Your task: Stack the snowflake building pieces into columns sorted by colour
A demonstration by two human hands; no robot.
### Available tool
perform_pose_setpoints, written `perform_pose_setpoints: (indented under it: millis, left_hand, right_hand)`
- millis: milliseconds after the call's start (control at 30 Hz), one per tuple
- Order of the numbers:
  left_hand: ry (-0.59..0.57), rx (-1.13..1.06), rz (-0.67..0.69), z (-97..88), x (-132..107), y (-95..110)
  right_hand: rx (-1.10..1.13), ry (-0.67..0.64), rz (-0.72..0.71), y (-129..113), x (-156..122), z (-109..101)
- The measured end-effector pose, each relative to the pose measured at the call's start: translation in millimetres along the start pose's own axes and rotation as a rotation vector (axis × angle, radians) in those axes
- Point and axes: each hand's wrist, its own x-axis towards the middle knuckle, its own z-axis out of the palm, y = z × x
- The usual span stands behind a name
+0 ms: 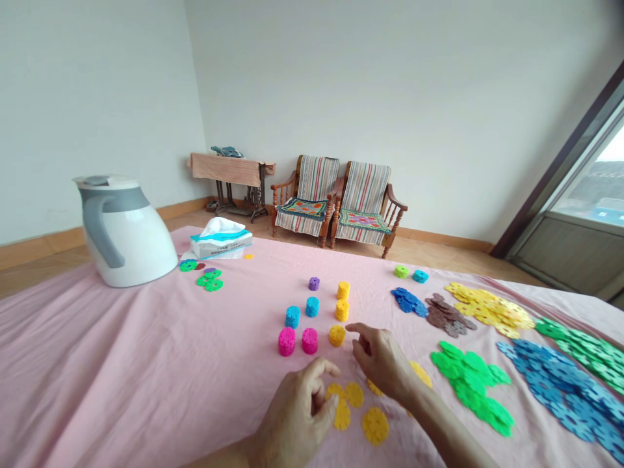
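Okay, right hand point(383, 357) hangs just right of the nearest yellow stack point(337, 336), index out toward it, fingers moderately parted; can't tell if the tip touches. Left hand point(302, 406) is nearer and to the left, fingers curled, thumb and index apart in a wide gap, beside loose yellow discs point(375, 426) lying flat between the two hands, some partly under the right one. Two more yellow stacks point(342, 311) stand in line on the far side of the nearest. Left of that column: two pink stacks point(309, 340) near, two blue stacks point(312, 307) behind, one purple stack point(314, 284) farthest. Bright green pile point(472, 383) sits right of the right hand. White pitcher point(131, 240) and tissue box point(221, 244) are far left on the pink-covered table point(219, 364).
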Motion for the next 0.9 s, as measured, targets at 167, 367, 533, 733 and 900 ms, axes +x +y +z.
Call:
perform_pose_setpoints:
  millis: [167,367,533,733,900]
  left_hand:
    - [-0.005,0.0,-0.004,-0.3,0,-1]
    - [-0.015,-0.001,-0.007,-0.5,1,1]
    - [-0.018,-0.001,-0.012,-0.4,1,0]
    - [-0.016,-0.01,-0.017,-1.3,0,2]
    - [0.01,-0.036,0.013,-1.1,0,1]
  right_hand:
    - [0.018,0.006,-0.008,-2,0,-1]
    - [0.029,0.016,-0.015,-1,0,0]
    - [0.032,0.005,-0.011,0,0,2]
    - [0.002,0.063,0.003,4,2,-1]
    - [-0.11,0.24,0.144,28,10,-23]
